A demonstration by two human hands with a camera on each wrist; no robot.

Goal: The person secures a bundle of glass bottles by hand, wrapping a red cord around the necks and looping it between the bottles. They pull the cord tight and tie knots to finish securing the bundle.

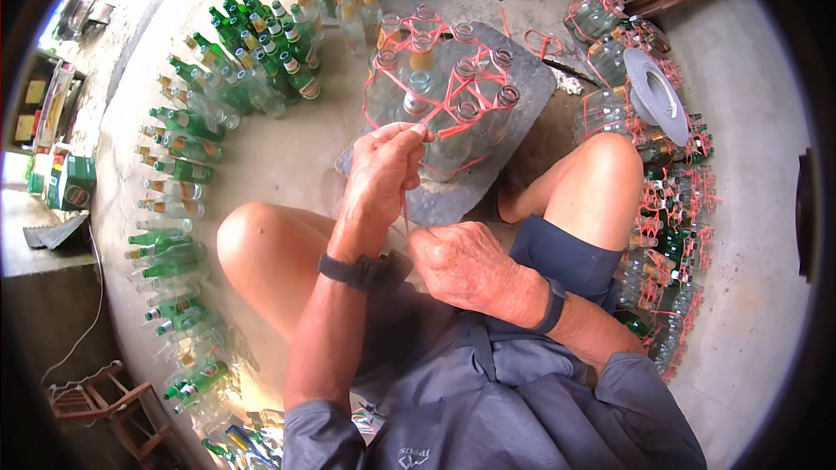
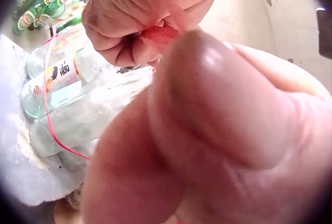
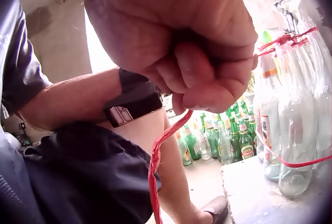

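Observation:
My left hand (image 1: 383, 174) is at the near side of a bundle of clear glass bottles (image 1: 448, 91), thumb and fingertips pinching a red plastic string (image 1: 435, 126) at neck height. The string is laced around the bottle necks, and another red band (image 3: 303, 164) circles the bodies. Below and to the right, my right hand (image 1: 475, 265) is curled in a fist around a strand that runs down from the left hand. In the right wrist view a twisted red tail (image 3: 154, 167) hangs beneath curled fingers. One bottle carries a white label (image 2: 59, 76).
The bundle stands on a grey slab (image 1: 527, 78) between my knees. Loose green bottles (image 1: 261, 43) and clear ones curve along the left floor. At right, tied bottle bundles (image 1: 605, 113) line the wall, a grey hat (image 1: 656, 96) on top. A wooden stool (image 1: 109, 400) stands at lower left.

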